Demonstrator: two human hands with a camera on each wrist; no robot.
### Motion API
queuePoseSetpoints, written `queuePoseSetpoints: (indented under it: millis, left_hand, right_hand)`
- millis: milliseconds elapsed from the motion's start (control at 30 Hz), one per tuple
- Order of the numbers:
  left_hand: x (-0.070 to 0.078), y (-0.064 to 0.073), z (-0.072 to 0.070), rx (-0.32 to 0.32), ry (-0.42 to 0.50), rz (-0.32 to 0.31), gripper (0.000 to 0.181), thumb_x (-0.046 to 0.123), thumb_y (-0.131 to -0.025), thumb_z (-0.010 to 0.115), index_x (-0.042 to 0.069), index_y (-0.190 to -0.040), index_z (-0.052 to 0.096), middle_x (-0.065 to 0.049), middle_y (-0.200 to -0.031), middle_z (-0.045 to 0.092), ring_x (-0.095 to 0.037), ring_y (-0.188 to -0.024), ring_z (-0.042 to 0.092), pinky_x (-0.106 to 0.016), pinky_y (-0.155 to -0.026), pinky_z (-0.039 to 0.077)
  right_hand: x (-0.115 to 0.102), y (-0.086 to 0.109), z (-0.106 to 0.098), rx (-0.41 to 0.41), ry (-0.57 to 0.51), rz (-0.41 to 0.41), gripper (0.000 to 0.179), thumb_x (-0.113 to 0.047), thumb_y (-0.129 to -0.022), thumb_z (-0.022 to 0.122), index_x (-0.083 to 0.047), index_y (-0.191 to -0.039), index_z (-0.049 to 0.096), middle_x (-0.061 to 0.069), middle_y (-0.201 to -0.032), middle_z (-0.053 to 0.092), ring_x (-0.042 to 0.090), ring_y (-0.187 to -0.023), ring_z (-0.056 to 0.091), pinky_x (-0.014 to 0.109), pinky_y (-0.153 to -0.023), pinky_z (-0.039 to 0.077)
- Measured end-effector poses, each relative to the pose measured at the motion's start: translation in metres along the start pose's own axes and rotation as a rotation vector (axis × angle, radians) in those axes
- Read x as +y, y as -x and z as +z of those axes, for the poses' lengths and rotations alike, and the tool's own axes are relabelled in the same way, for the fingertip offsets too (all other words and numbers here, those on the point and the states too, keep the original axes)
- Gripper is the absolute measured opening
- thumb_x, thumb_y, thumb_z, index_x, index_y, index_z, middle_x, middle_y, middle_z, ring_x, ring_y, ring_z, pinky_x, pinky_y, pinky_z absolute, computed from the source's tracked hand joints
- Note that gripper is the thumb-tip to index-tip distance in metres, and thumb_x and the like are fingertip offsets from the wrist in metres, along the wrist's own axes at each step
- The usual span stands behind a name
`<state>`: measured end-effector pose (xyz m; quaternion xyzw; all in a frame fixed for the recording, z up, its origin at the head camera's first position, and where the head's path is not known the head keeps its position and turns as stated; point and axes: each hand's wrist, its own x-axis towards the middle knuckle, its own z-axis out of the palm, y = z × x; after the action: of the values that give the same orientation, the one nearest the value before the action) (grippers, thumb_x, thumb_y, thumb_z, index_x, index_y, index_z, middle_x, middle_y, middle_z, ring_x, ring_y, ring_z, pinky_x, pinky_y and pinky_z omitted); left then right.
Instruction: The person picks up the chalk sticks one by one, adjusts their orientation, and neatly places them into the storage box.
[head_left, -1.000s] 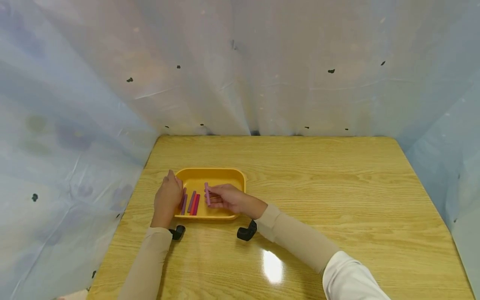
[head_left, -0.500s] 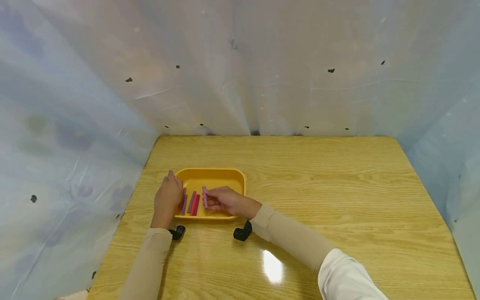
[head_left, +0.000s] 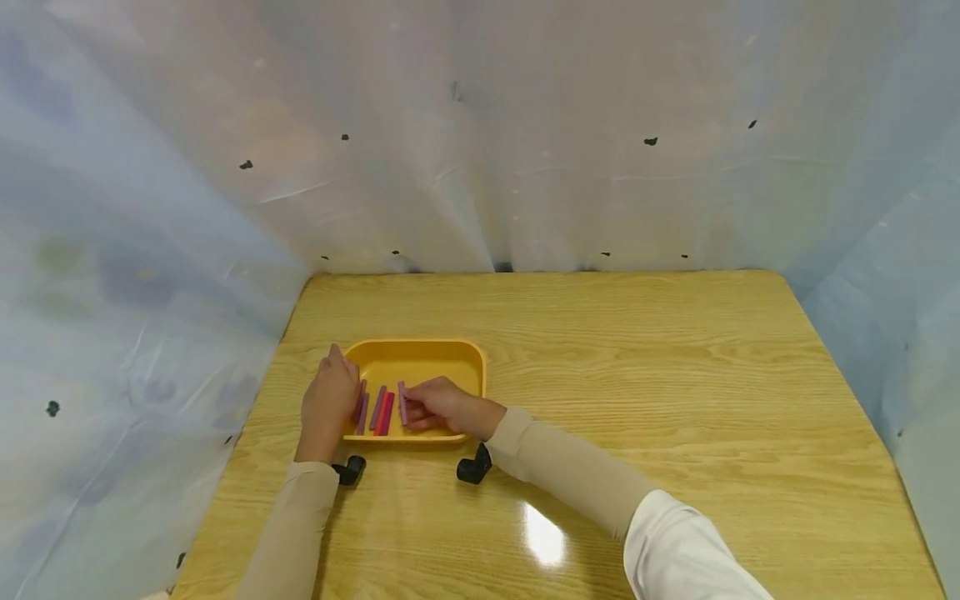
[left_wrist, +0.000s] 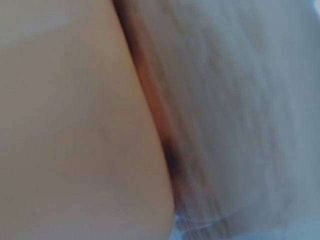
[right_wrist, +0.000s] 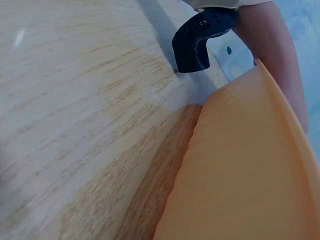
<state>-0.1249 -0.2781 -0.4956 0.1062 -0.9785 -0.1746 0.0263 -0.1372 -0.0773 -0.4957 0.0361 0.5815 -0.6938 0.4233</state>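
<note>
In the head view, my right hand (head_left: 444, 403) pinches a light purple stick (head_left: 402, 403) low over the middle of a yellow tray (head_left: 408, 342). The stick stands roughly lengthwise, just right of the others. My left hand (head_left: 327, 403) grips the tray's left side, with its thumb at the rim; its other fingers are mostly hidden. Between the hands lie several slim sticks side by side: purple ones (head_left: 378, 407), a red one (head_left: 382, 417) and a magenta one (head_left: 387, 413). Their material is too small to tell. The right wrist view catches the outside of the tray wall.
The tray stands on the left part of a wood-grain table (head_left: 637, 375). Pale plastic sheeting (head_left: 540, 183) hangs at the back and both sides. Black wrist devices (head_left: 474, 465) sit by both wrists, near the tray's front edge. The left wrist view is blurred.
The right hand has moved left and slightly toward the person with the purple stick, bringing it closer to the other sticks. The left hand stays on the tray. The head view has shifted slightly.
</note>
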Motion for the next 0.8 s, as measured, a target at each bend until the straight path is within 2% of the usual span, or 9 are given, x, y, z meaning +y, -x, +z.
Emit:
queuePoseSetpoints:
  millis: [133, 300, 500, 667, 800]
  left_hand:
    - [0.0005, 0.0010, -0.0022, -0.008, -0.001, -0.003, 0.057, 0.028, -0.102, 0.018, -0.012, -0.143, 0.017, -0.038, -0.129, 0.039, -0.049, -0.106, 0.050, -0.058, -0.085, 0.044]
    - [0.0014, 0.0015, -0.0033, 0.000, 0.006, 0.009, 0.057, 0.027, -0.101, 0.020, -0.012, -0.142, 0.018, -0.038, -0.128, 0.040, -0.050, -0.106, 0.050, -0.058, -0.084, 0.044]
    - [0.0015, 0.0016, -0.0024, 0.003, 0.005, 0.006, 0.056, 0.027, -0.101, 0.019, -0.012, -0.143, 0.019, -0.038, -0.129, 0.040, -0.049, -0.107, 0.049, -0.058, -0.084, 0.044]
    - [0.0023, 0.0004, -0.0033, -0.021, 0.010, -0.025, 0.057, 0.028, -0.101, 0.016, -0.010, -0.144, 0.017, -0.036, -0.131, 0.038, -0.049, -0.110, 0.047, -0.058, -0.088, 0.042]
    - [0.0023, -0.0003, -0.0035, -0.027, 0.012, -0.023, 0.057, 0.028, -0.101, 0.016, -0.010, -0.144, 0.017, -0.037, -0.131, 0.038, -0.049, -0.110, 0.048, -0.058, -0.087, 0.042]
  right_hand:
    - [0.0000, -0.0002, 0.0017, 0.012, 0.038, -0.002, 0.035, -0.020, -0.097, 0.050, 0.009, -0.111, 0.062, 0.012, -0.081, 0.066, 0.019, -0.069, 0.066, 0.043, -0.081, 0.052]
    - [-0.0004, 0.0005, 0.0021, 0.030, 0.096, -0.011, 0.038, -0.025, -0.097, 0.050, 0.009, -0.108, 0.064, 0.018, -0.088, 0.067, 0.024, -0.076, 0.068, 0.043, -0.079, 0.052]
    - [-0.0013, 0.0025, 0.0029, 0.033, 0.115, -0.001, 0.035, -0.022, -0.097, 0.049, 0.009, -0.108, 0.064, 0.023, -0.097, 0.067, 0.027, -0.082, 0.068, 0.042, -0.079, 0.052]
    - [-0.0021, 0.0053, 0.0041, 0.052, 0.156, -0.005, 0.035, -0.021, -0.097, 0.050, 0.009, -0.105, 0.065, 0.024, -0.094, 0.067, 0.028, -0.081, 0.068, 0.043, -0.077, 0.051]
    - [-0.0015, 0.0052, 0.0045, 0.066, 0.183, -0.018, 0.034, -0.020, -0.097, 0.051, 0.009, -0.102, 0.066, 0.022, -0.089, 0.067, 0.028, -0.079, 0.068, 0.043, -0.075, 0.052]
